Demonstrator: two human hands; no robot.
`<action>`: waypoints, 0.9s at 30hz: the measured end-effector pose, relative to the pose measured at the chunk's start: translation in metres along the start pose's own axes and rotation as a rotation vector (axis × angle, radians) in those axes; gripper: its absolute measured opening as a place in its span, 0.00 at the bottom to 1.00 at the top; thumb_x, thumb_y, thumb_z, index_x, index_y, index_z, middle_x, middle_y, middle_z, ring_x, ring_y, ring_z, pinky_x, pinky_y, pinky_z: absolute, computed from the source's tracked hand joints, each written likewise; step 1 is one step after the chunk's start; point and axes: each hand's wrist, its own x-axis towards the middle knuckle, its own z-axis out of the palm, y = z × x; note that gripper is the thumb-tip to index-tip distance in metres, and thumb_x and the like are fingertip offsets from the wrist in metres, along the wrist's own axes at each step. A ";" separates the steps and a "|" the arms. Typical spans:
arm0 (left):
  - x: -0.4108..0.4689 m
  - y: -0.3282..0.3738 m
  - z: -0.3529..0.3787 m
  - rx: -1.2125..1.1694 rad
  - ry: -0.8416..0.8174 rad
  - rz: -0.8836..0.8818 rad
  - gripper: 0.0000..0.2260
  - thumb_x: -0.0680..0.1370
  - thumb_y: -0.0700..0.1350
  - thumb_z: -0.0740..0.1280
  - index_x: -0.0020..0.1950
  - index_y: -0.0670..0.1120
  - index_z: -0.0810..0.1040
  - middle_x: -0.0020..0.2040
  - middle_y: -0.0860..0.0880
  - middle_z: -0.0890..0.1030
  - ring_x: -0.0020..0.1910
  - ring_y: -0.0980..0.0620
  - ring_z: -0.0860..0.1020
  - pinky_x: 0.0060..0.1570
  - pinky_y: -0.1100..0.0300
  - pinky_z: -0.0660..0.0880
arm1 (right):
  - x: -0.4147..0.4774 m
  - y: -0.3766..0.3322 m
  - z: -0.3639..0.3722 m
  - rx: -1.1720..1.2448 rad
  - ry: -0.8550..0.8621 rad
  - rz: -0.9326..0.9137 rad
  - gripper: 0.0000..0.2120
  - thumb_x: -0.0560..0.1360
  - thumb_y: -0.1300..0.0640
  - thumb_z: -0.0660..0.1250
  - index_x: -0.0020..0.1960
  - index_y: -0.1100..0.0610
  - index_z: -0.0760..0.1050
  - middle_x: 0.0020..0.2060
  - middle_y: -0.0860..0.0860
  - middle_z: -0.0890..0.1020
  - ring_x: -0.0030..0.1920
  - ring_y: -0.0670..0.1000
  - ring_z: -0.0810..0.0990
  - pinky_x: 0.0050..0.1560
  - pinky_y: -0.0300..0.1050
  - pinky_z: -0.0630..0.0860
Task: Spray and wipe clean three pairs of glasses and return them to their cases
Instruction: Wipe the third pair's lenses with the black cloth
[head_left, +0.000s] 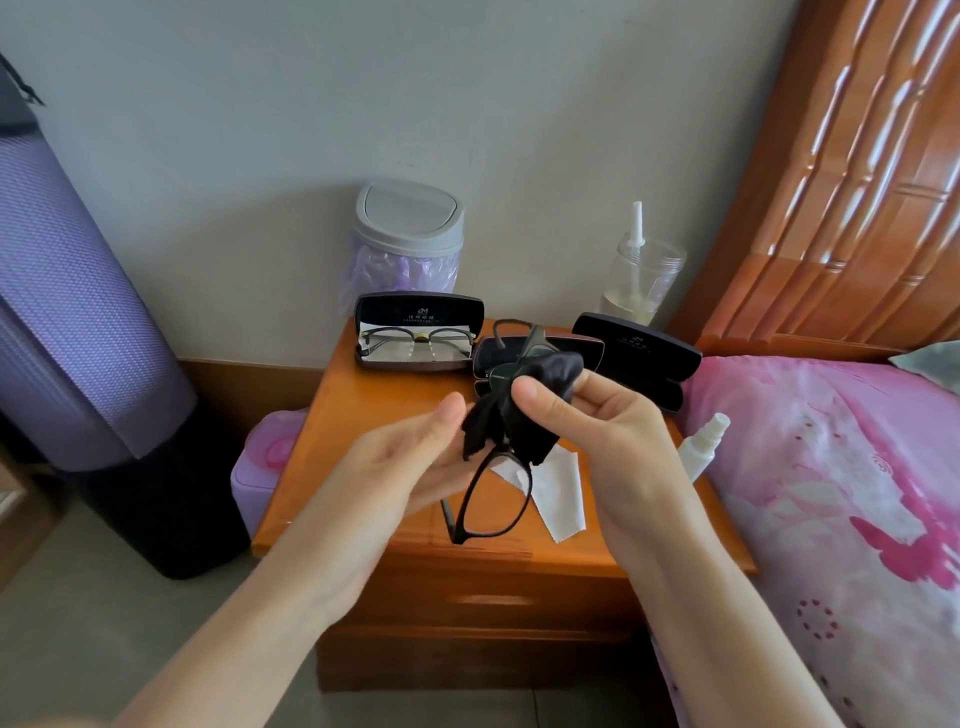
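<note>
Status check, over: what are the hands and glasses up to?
Left hand holds glasses. Right hand pinches cloth over one lens. Another pair already in its case. Nothing blocking.

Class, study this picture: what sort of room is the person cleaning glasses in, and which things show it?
Most likely a bedroom: a wooden bedside cabinet with drawers stands against the wall, right beside a bed with a pink floral cover and a carved wooden headboard.

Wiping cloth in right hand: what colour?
Solid black; the soft black wiping cloth shows best in head view.
</note>
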 end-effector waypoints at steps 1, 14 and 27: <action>-0.001 0.000 0.002 0.005 -0.009 0.008 0.16 0.73 0.56 0.62 0.56 0.54 0.80 0.53 0.55 0.84 0.56 0.57 0.81 0.64 0.53 0.70 | 0.000 0.000 0.000 0.001 0.005 -0.001 0.15 0.64 0.55 0.72 0.48 0.62 0.82 0.39 0.53 0.87 0.42 0.47 0.85 0.42 0.32 0.78; 0.001 -0.004 0.007 0.001 0.297 0.181 0.11 0.63 0.46 0.73 0.45 0.48 0.84 0.38 0.54 0.86 0.41 0.62 0.83 0.37 0.76 0.73 | -0.007 0.005 0.005 -0.002 -0.109 -0.042 0.11 0.70 0.62 0.71 0.53 0.59 0.80 0.46 0.53 0.86 0.49 0.49 0.85 0.48 0.37 0.79; -0.005 -0.002 0.017 0.079 0.318 0.302 0.07 0.65 0.46 0.72 0.41 0.48 0.84 0.37 0.55 0.86 0.40 0.62 0.83 0.38 0.75 0.74 | -0.008 0.004 0.010 -0.063 -0.053 -0.161 0.10 0.64 0.57 0.74 0.45 0.59 0.82 0.38 0.50 0.86 0.40 0.45 0.85 0.40 0.34 0.78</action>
